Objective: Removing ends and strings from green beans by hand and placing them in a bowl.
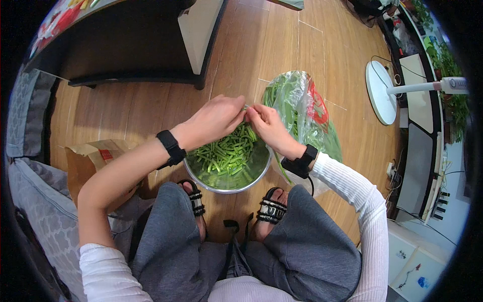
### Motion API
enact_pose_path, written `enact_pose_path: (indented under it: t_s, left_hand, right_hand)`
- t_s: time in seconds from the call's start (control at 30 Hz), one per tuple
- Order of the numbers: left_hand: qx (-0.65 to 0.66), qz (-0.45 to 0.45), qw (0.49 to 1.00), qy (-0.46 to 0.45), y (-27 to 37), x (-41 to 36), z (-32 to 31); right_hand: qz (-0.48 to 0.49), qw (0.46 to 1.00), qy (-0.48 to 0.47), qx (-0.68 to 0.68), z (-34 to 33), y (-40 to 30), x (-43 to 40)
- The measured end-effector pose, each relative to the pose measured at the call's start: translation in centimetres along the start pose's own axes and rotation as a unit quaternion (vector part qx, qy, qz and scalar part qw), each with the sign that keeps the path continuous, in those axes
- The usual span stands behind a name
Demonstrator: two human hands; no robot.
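Note:
A metal bowl [228,191] stands on the floor between my feet, holding many short pieces of green stem [228,153]. Over its far side, my left hand [215,115] and my right hand [272,128] meet, fingertips pinched at the end of a green stem. The long stem [281,166] trails from under my right hand, past the bowl's right rim. The fingers hide most of what they grip. To the right of the bowl lies a clear plastic bag [302,94] with red print, with long green stems [269,94] inside.
A brown paper bag [85,160] stands on the left, beside a grey sofa [41,192]. A dark table [132,49] is at the upper left. Along the right are a white round stand base [379,94], loose cables and a low cabinet [415,158].

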State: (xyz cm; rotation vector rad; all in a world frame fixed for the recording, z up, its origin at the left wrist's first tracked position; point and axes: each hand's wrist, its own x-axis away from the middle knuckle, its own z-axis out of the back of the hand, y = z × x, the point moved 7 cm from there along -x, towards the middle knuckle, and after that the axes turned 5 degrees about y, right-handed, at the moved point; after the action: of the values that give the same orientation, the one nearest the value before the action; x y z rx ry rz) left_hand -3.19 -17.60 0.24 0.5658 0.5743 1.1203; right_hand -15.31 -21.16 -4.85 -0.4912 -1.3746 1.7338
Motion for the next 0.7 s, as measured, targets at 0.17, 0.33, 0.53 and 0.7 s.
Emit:
enact_pose_path:
  t_s: [0.17, 0.33, 0.53, 0.7]
  left_hand:
    - [0.061, 0.079, 0.993, 0.060, -0.5, -1.0, 0.0]
    - [-0.035, -0.003, 0.997, 0.064, 0.2, -0.6, 0.6]
    - [0.001, -0.121, 0.992, 0.022, 0.7, 0.8, 0.0]
    - [-0.069, -0.155, 0.985, -0.021, 0.9, 1.0, -0.4]
  right_hand:
    - [-0.068, 0.993, 0.077, -0.053, 0.6, 1.4, -0.4]
    - [-0.082, 0.994, -0.004, -0.069, 0.1, 1.1, 0.2]
    - [-0.157, 0.965, -0.185, -0.098, -1.0, 1.4, 1.0]
    - [-0.116, 0.965, -0.218, -0.085, -1.1, 0.6, 0.9]
